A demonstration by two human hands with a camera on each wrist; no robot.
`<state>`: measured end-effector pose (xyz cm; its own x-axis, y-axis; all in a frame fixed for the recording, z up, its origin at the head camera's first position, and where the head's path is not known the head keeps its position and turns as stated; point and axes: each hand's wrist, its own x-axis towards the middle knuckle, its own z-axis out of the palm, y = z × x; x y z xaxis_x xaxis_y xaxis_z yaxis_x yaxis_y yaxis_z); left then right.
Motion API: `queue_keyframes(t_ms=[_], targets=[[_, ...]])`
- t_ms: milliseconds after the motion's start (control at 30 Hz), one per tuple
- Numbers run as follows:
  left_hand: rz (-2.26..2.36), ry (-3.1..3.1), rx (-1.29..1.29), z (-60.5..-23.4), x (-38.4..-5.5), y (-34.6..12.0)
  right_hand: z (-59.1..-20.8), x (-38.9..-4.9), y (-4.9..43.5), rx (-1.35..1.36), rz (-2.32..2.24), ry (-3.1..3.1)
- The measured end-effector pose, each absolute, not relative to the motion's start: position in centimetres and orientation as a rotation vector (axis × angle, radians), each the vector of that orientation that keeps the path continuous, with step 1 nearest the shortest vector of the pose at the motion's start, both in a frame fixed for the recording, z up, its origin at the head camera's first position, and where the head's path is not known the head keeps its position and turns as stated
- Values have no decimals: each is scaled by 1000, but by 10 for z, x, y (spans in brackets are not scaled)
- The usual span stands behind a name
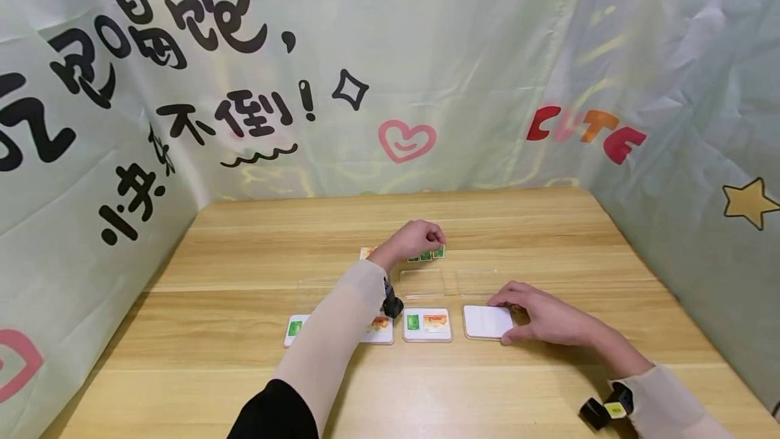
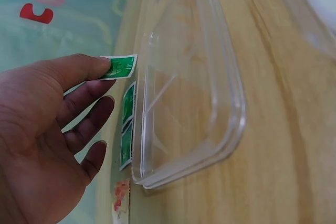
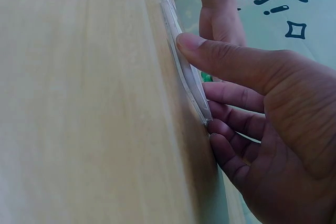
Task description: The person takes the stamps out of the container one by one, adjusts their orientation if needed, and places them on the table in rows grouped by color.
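One green stamp [image 2: 122,67] sits pinched between thumb and forefinger of the left hand [image 1: 414,239], whose other visible fingers are slightly bent and spread apart. It is at the far side of the table [image 1: 524,229]; whether it touches the wood I cannot tell. Two more green stamps [image 2: 128,103] are just beside it, and an orange stamp [image 1: 367,252] shows further left, partly hidden by the hand. A clear lid [image 2: 231,124] lies close to them, on the near side. The right hand [image 1: 542,314] grips the right end of a blank white box [image 1: 484,322], thumb against the near edge and fingers curled at the far one. Left of it, a second box [image 1: 426,337] bears a green picture [image 1: 413,322] and an orange picture [image 1: 435,321]. Further left, the left forearm [image 1: 341,324] partly covers more boxes [image 1: 378,339].
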<state>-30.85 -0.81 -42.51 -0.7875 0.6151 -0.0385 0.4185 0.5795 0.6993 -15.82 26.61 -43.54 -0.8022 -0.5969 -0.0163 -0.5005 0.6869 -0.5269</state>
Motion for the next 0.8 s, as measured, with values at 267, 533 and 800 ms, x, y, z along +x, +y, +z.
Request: queue_keyframes(t_ms=[267, 533, 800], targets=[[977, 2558, 860, -429, -314, -10, -435, -159, 265, -890, -768, 2706], [991, 2552, 857, -433, -318, -11, -435, -158, 265, -874, -770, 2703], [999, 2531, 852, -432, -316, -10, -435, -157, 266, -872, -769, 2708]])
